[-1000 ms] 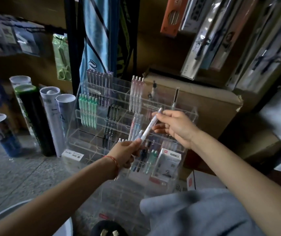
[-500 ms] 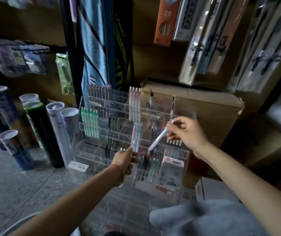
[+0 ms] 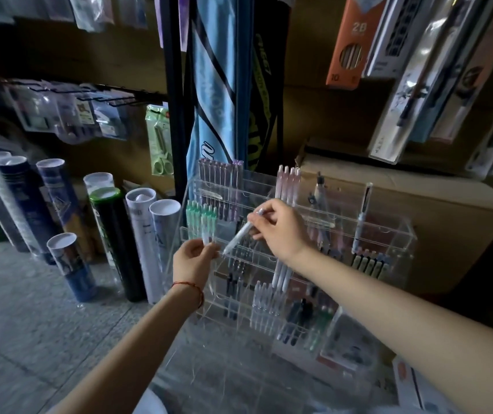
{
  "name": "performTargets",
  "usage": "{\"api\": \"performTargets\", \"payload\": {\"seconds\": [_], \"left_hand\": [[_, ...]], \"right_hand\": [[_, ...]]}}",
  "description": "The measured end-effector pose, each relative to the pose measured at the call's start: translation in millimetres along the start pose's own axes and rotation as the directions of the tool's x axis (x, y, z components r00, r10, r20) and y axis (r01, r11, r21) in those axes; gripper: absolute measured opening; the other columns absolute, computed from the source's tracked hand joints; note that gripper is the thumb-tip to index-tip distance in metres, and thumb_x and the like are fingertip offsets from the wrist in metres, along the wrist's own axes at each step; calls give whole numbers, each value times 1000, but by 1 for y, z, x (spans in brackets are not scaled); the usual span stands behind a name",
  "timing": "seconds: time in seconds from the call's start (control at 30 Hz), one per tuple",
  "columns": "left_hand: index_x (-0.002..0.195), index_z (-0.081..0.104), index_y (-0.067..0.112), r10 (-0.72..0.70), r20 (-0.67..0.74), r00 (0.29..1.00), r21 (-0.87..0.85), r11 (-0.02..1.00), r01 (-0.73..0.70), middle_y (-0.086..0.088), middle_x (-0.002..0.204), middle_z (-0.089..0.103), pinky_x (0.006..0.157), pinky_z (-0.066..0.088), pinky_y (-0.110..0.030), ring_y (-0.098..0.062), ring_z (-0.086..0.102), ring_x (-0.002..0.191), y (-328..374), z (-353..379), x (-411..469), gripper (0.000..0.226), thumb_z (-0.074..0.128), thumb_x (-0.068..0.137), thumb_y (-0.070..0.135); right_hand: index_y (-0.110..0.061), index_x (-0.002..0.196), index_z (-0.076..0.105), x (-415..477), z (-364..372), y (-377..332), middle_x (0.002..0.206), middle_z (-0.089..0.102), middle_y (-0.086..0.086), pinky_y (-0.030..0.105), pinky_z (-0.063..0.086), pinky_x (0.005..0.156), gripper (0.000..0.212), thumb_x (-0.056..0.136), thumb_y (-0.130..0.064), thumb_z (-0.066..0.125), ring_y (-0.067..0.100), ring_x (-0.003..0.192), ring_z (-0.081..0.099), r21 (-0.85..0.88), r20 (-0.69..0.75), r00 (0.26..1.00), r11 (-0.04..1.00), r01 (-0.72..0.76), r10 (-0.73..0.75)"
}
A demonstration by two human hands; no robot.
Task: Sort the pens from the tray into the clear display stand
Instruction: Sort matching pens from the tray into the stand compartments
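In a dim stationery shop, with paper tubes (image 3: 111,234) standing on the floor, a clear display stand (image 3: 388,231) stands before a cardboard box (image 3: 418,198), and many of its slots hold pens. The right hand (image 3: 281,228) pinches the upper end of a white pen (image 3: 239,236), whose long axis slants down to the left, its tip just beside the left hand (image 3: 193,261), in front of the middle rows. The left hand pinches a small white piece I cannot identify; I judge the pen must turn upright before the right hand can lower it into a slot
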State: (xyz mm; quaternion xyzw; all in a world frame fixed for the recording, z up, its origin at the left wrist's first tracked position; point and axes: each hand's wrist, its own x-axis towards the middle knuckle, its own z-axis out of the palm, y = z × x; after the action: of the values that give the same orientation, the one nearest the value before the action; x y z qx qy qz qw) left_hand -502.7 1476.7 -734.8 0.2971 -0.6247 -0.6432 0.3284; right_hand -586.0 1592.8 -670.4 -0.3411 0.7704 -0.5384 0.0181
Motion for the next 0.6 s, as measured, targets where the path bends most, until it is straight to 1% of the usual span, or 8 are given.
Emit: {"api": "performTargets", "payload": {"seconds": [0.03, 0.1, 0.17, 0.23, 0.33, 0.47, 0.53, 0.6], "left_hand": [[93, 59, 1, 26, -26, 999, 4, 1000, -26, -5, 76, 63, 52, 47, -7, -8, 58, 67, -5, -3, 4, 7, 58, 87, 2], [96, 54, 2, 56, -33, 998, 23, 998, -55, -9, 86, 64, 63, 50, -18, -8, 60, 70, -14, -10, 10, 6, 53, 90, 2], [94, 52, 4, 87, 14, 996, 81, 993, -88, -7, 86, 63, 68, 47, -23, -10, 59, 72, -22, -17, 13, 4, 48, 93, 3], [92, 53, 6, 106, 76, 991, 174, 978, -118, -2, 83, 61, 67, 45, -19, -10, 58, 72, -29, -25, 16, 8, 46, 95, 6], [89, 54, 10, 95, 162, 982, 259, 956, -136, -2, 86, 61, 69, 45, -21, -13, 59, 74, -39, -38, 20, 10, 47, 95, 12], [81, 53, 15, 69, 252, 965, 304, 941, -146, 1, 78, 57, 65, 47, -18, -19, 60, 76, -51, -41, 24, 17, 46, 96, 11], [77, 52, 18, 63, 269, 961, 321, 935, -151, 3, 74, 55, 71, 52, -24, -18, 58, 72, -55, -39, 25, 22, 45, 96, 10], [76, 52, 20, 48, 244, 968, 315, 941, -126, 0, 78, 57, 77, 52, -36, -14, 58, 68, -58, -40, 27, 23, 44, 96, 10]], "right_hand": [[-14, 82, 52, 3, 9, 0, 85, 65, 11, 47, 56, 72, 11, 90, -16, 59, 30, 78, 66, -44, 15, 1000, 999, 8, -7], [-8, 89, 53, 4, 27, 4, 90, 65, 15, 34, 54, 67, 12, 91, -20, 57, 25, 76, 63, -149, 92, 996, 989, 15, -2], [-6, 91, 52, 5, 43, 14, 85, 62, 14, 26, 42, 59, 15, 92, -20, 57, 21, 72, 56, -203, 168, 986, 979, 19, 16], [-11, 84, 47, 7, 55, 25, 74, 55, 6, 27, 36, 59, 16, 91, -21, 58, 18, 65, 49, -240, 216, 975, 971, -3, 57], [-16, 75, 41, 12, 70, 36, 65, 46, -2, 25, 32, 55, 23, 91, -19, 58, 10, 56, 40, -262, 264, 957, 964, -48, 120], [-23, 69, 37, 12, 84, 45, 69, 48, -3, 25, 34, 60, 31, 91, -16, 57, 10, 61, 44, -335, 316, 933, 940, -62, 174], [-23, 70, 39, 10, 88, 50, 76, 53, 1, 27, 38, 66, 28, 90, -18, 59, 16, 70, 50, -357, 340, 920, 932, -64, 194], [-16, 76, 47, 10, 91, 52, 74, 56, 3, 26, 38, 64, 19, 89, -17, 60, 17, 67, 53, -317, 326, 930, 946, -61, 170]]}}
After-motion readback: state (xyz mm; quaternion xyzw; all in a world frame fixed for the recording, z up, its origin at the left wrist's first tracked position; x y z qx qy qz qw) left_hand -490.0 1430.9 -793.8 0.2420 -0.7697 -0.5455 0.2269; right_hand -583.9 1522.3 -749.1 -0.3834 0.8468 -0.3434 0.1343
